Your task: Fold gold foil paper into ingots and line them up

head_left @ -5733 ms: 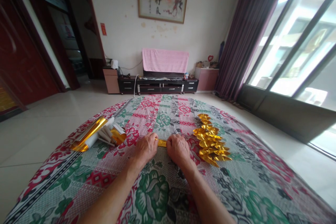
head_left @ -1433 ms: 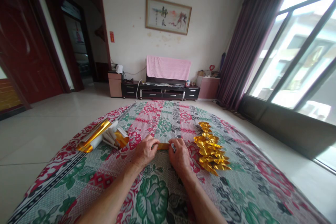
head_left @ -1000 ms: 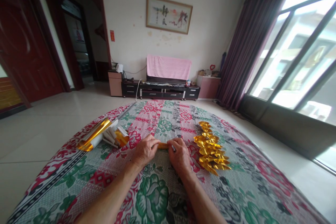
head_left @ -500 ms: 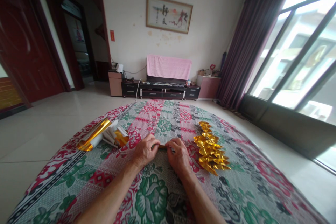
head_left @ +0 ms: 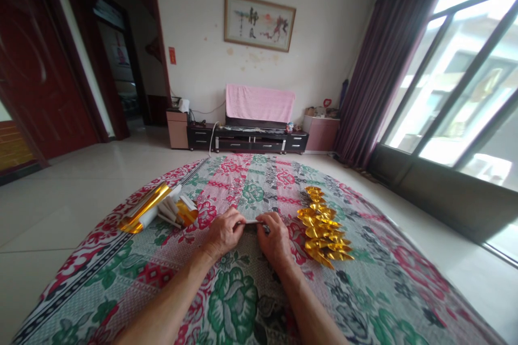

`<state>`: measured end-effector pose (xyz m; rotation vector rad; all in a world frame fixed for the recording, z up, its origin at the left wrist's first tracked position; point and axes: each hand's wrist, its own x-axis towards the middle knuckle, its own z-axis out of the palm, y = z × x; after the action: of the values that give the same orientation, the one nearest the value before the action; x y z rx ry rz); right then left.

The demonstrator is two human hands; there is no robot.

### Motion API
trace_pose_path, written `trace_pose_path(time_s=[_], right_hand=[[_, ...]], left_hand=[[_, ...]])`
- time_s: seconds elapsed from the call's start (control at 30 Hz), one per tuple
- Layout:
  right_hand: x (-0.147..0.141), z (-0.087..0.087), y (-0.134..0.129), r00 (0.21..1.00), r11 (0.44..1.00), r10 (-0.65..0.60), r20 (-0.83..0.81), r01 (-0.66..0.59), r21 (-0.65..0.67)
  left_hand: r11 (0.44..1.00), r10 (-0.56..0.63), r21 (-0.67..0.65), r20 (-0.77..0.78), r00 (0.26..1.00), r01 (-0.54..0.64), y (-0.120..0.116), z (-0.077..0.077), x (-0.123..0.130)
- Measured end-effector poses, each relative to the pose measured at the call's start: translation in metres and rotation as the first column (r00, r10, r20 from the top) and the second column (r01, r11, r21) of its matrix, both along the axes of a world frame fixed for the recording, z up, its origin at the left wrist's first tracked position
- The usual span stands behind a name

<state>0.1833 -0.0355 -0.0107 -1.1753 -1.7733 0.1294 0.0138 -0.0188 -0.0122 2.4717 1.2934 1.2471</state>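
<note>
Inside the far edge of the surface [head_left: 254,285], our left hand [head_left: 223,230] and right hand [head_left: 277,236], fingers closed, pinch a strip [head_left: 251,221], likely light, easily creased, best held near its ends.

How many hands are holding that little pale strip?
2: the left hand pinches the strip on its left side, the right hand on its right. No other hand shows.

A narrow whitish strip [head_left: 251,221] runs straight and nearly level, its ends hidden in left grip [head_left: 224,230] and right grip [head_left: 275,236].
</note>
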Motion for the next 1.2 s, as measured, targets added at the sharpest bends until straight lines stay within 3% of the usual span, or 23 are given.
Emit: trace_pose_path(time_s=[0.5,1.2], right_hand=[[-0.0011,0.0,0.0012,0.993,0.994,0.113,-0.026,-0.113,0.011],[-0.0024,-0.0001,0.0,0.997,0.997,0.072,-0.009,-0.072,-0.013]], left_hand=[[0.999,-0.034,0.0,0.016,0.999,0.034,0.0016,-0.0009,0.0005],[0.999,-0.042,0.035,0.016,0.999,0.041,0.0008,0.0001,0.002]])
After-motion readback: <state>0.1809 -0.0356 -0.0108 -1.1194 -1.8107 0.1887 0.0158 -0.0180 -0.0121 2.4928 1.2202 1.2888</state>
